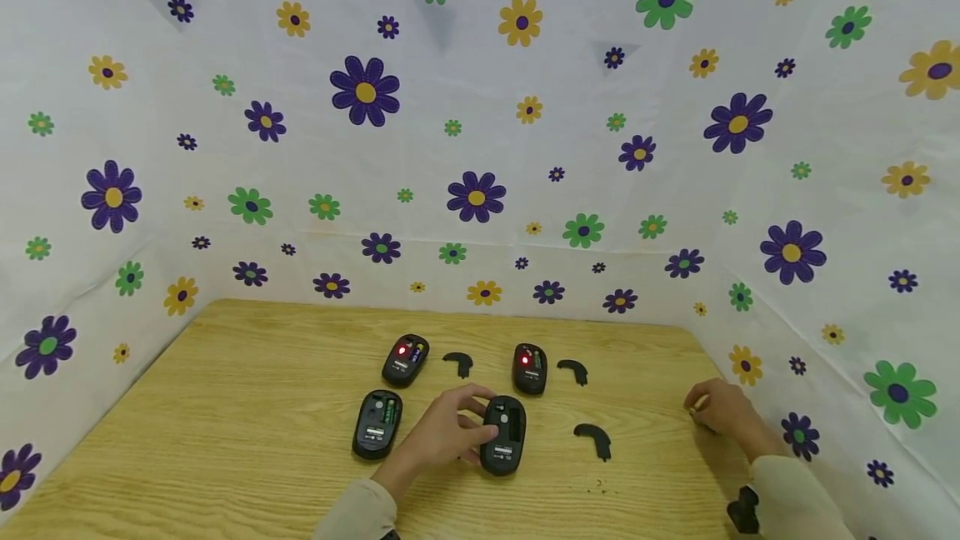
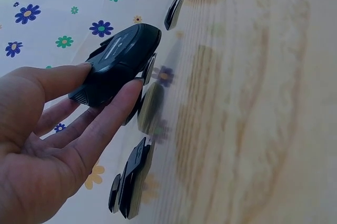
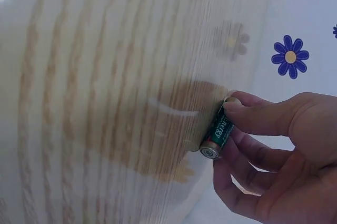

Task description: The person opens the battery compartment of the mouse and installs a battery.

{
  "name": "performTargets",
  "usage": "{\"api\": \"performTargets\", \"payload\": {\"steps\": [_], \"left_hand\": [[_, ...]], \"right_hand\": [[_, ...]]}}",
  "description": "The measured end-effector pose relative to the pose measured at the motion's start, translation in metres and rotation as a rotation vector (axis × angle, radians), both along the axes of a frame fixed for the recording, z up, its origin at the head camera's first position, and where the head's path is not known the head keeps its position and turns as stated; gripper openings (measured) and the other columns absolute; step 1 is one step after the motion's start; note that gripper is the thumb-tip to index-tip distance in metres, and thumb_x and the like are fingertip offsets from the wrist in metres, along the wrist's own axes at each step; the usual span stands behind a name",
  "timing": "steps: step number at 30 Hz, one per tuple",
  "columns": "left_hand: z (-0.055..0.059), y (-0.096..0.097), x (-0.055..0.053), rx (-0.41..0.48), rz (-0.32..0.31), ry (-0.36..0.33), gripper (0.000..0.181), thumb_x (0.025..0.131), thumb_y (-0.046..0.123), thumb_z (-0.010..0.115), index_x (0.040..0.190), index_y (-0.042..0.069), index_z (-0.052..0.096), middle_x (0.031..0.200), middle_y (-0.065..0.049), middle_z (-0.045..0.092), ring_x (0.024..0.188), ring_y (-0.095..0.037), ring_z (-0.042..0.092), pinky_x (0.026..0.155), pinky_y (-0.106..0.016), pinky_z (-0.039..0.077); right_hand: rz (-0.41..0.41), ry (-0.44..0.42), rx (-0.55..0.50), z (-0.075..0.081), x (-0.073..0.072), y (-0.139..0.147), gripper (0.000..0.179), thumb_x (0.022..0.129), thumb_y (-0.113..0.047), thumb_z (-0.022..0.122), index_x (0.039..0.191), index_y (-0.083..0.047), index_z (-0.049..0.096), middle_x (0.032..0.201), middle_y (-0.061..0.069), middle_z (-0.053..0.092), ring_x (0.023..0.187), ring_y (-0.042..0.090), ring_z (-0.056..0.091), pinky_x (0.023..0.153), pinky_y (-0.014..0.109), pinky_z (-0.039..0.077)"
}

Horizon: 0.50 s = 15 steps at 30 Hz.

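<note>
My left hand [image 1: 448, 432] grips a black computer mouse [image 1: 503, 437] by its sides, tipped with its underside towards the head camera. A dark battery slot lies uncovered in that underside. In the left wrist view the mouse [image 2: 118, 66] is held above the wooden table between thumb and fingers. Over at the table's right edge, my right hand [image 1: 726, 415] pinches a green AA-size battery [image 3: 218, 129] between thumb and fingers, close to the tabletop. A loose black battery cover [image 1: 595, 440] lies between the two hands.
Two upturned mice, one at the back left [image 1: 406, 360] and another behind the held one [image 1: 530, 368], glow red. A third mouse [image 1: 377, 424], with a green battery inside, lies left of my left hand. Two more covers [image 1: 459, 363] [image 1: 574, 371] lie farther back. Flowered cloth [image 1: 480, 148] surrounds the table.
</note>
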<state>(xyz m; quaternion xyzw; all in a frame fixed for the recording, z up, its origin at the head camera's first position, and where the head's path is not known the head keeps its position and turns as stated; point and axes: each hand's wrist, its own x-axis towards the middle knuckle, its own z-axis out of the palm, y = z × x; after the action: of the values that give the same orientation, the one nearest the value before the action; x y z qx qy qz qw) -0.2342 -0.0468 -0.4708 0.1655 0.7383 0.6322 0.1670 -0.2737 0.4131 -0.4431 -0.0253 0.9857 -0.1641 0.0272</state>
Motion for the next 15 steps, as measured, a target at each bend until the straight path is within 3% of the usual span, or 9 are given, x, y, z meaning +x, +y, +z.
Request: {"api": "performTargets", "payload": {"steps": [7,15], "left_hand": [[0.0,0.002,0.0,-0.004,0.005,0.003,0.05,0.093,0.007,0.077,0.139,0.01,0.059,0.12,-0.017,0.065,0.091,-0.021,0.074,0.061,-0.041,0.066],[0.0,0.003,0.001,-0.001,-0.001,0.011,0.049,0.093,0.007,0.076,0.139,0.009,0.059,0.119,-0.018,0.065,0.091,-0.021,0.073,0.061,-0.042,0.066]], "right_hand": [[0.041,0.01,-0.047,0.003,0.0,-0.003,0.015,0.085,0.002,0.071,0.1,0.005,0.074,0.096,0.027,0.074,0.086,0.037,0.071,0.071,0.047,0.061],[0.122,0.067,-0.127,0.015,0.003,-0.024,0.014,0.089,0.0,0.071,0.102,0.004,0.075,0.092,0.022,0.074,0.082,0.031,0.07,0.063,0.039,0.059]]}}
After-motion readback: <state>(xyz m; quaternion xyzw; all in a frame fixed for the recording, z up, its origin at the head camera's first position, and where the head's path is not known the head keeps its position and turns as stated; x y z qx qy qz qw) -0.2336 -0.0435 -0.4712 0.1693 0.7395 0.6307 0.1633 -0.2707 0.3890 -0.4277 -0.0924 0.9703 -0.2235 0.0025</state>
